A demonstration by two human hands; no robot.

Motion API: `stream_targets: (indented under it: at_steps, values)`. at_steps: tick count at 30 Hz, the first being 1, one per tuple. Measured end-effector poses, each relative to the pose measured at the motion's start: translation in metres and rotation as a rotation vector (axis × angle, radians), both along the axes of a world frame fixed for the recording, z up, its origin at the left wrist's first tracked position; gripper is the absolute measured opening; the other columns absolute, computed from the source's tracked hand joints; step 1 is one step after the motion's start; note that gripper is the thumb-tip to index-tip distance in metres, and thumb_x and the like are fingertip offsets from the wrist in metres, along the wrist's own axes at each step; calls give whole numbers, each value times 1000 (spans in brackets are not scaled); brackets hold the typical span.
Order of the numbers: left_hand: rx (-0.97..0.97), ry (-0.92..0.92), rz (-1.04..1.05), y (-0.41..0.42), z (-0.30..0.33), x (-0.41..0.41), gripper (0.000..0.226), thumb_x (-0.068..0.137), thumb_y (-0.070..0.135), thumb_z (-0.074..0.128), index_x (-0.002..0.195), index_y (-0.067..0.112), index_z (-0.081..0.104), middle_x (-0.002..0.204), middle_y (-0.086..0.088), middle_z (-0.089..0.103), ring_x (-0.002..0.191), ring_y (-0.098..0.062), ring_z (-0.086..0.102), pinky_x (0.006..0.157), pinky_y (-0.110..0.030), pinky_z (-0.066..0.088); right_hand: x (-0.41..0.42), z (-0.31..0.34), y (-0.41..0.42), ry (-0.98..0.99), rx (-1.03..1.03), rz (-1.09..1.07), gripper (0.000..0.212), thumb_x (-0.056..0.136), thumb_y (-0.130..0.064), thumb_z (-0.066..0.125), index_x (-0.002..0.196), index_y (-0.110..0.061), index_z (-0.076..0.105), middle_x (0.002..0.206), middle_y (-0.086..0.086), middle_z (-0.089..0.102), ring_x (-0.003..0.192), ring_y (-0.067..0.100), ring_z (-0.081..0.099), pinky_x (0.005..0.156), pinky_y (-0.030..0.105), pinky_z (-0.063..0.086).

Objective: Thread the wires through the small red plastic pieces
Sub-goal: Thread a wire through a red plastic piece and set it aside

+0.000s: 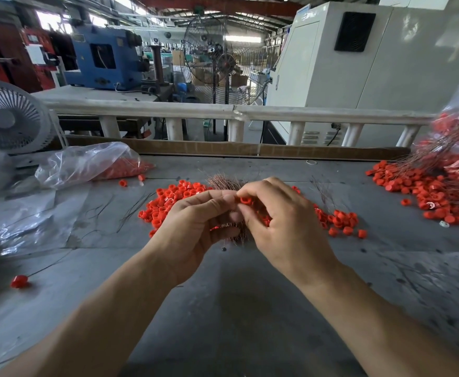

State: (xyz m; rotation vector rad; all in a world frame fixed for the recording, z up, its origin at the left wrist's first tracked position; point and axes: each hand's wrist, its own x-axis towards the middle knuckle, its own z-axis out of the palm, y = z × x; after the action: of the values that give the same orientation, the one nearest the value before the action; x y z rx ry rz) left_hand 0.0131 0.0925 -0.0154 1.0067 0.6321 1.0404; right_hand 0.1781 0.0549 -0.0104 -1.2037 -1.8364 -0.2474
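Note:
Both hands meet above a heap of small red plastic pieces (168,198) on the grey table (236,295). My left hand (193,229) grips a bundle of thin copper wires (222,183) whose ends stick out above and below the fist. My right hand (280,219) pinches one red plastic piece (246,200) between thumb and forefinger, right against the left fingertips. Whether a wire passes through that piece is hidden by the fingers.
At the right lies a big pile of red pieces with wires (435,191) spilling from a clear bag. A clear bag of red pieces (97,164) and a white fan (8,118) stand at the left. Stray wires (130,210) and one red piece (19,281) lie on the table.

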Motion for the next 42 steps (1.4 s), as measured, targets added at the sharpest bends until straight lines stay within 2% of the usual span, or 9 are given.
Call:
stream_targets:
  at_steps: [3, 6, 10, 14, 23, 30, 34, 38, 42]
  values:
    - [28, 36, 36, 1, -1, 0, 31, 85, 19, 70, 111, 2, 71, 96, -14, 69, 82, -21, 63, 80, -38, 54, -1, -2, 1, 51, -11, 40, 13, 93, -12, 73, 106, -11, 71, 100, -2, 69, 93, 12, 65, 81, 27, 53]
    - [67, 74, 115, 2, -1, -1, 37, 78, 20, 73, 109, 0, 73, 92, -13, 69, 78, -19, 62, 76, -36, 55, -2, -3, 1, 117, -62, 70, 20, 92, -10, 74, 112, -11, 70, 105, -2, 72, 98, 11, 67, 85, 27, 55]
    - [124, 143, 201, 3, -2, -1, 28, 74, 21, 74, 96, 4, 76, 84, -10, 74, 71, -17, 65, 65, -29, 58, -2, -6, 2, 148, -97, 88, 23, 91, -9, 75, 113, -13, 72, 106, -4, 74, 98, 5, 66, 86, 13, 51]
    - [134, 180, 267, 4, -4, -1, 20, 73, 19, 74, 89, 7, 77, 84, -13, 75, 74, -22, 66, 71, -36, 58, -2, -8, 4, 155, -164, 106, 16, 91, -13, 76, 107, -15, 73, 97, -8, 72, 88, 0, 62, 77, 3, 42]
    - [87, 121, 336, 8, 0, -8, 10, 90, 6, 69, 94, 1, 75, 88, -16, 75, 73, -22, 70, 64, -32, 60, 1, -11, 7, 241, -301, 176, 12, 91, -13, 75, 100, -20, 72, 90, -15, 66, 87, -3, 61, 77, 6, 41]
    - [69, 21, 334, 10, 5, -11, 10, 76, 15, 73, 82, 8, 76, 86, -11, 75, 69, -16, 67, 62, -26, 60, 4, -13, 9, 420, -443, 244, 18, 94, -13, 72, 100, -30, 71, 84, -24, 68, 78, 1, 65, 74, 15, 49]
    - [55, -6, 337, 10, 2, -11, 11, 76, 16, 72, 84, 9, 76, 86, -10, 75, 70, -15, 66, 61, -25, 59, 3, -12, 6, 382, -464, 257, 13, 94, -17, 72, 99, -29, 73, 81, -23, 69, 76, 0, 66, 71, 12, 47]
    - [45, -18, 363, 9, 2, -10, 9, 74, 18, 73, 80, 12, 76, 82, -7, 75, 62, -13, 65, 52, -24, 55, 2, -11, 4, 399, -501, 286, 13, 94, -16, 73, 98, -28, 73, 81, -21, 69, 77, 2, 66, 73, 15, 49]
    - [58, 7, 380, 9, 2, -10, 14, 75, 19, 73, 85, 10, 75, 84, -8, 75, 64, -13, 65, 53, -24, 56, 2, -13, 5, 370, -490, 284, 13, 92, -17, 75, 98, -29, 73, 86, -21, 69, 84, 1, 67, 75, 15, 50]
